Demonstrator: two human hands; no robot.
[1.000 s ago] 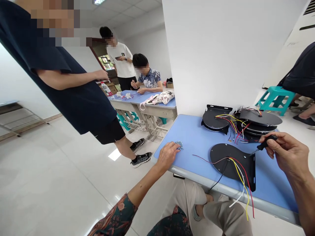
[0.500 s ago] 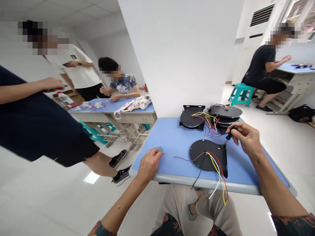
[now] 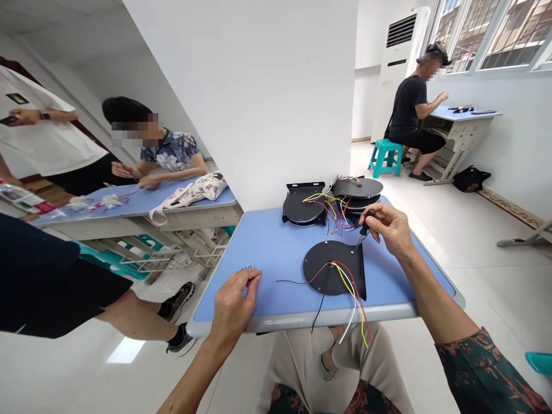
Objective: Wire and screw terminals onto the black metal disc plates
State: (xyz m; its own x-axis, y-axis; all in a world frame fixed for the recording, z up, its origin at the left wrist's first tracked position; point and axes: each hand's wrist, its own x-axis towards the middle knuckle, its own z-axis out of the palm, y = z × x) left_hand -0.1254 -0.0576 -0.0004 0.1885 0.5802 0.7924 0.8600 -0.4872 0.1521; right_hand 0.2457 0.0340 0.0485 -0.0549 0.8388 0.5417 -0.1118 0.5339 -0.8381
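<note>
A black round metal plate with a bracket lies on the blue table, with red, yellow, white and black wires trailing off the near edge. My right hand is closed round a black-handled screwdriver whose tip rests at the plate's bracket. My left hand reaches to a small pile of shiny screws near the table's left corner, fingertips pinched at them. More black plates with wires are stacked at the far side of the table.
A white pillar stands right behind the table. At the left, a person in dark clothes stands close, and two other people are at another blue desk. At the far right, a seated person works at a desk by a teal stool.
The view has swung to the right, bringing the window side into sight. My left hand has stayed at the screws, closing on them. My right hand keeps the screwdriver at the plate.
</note>
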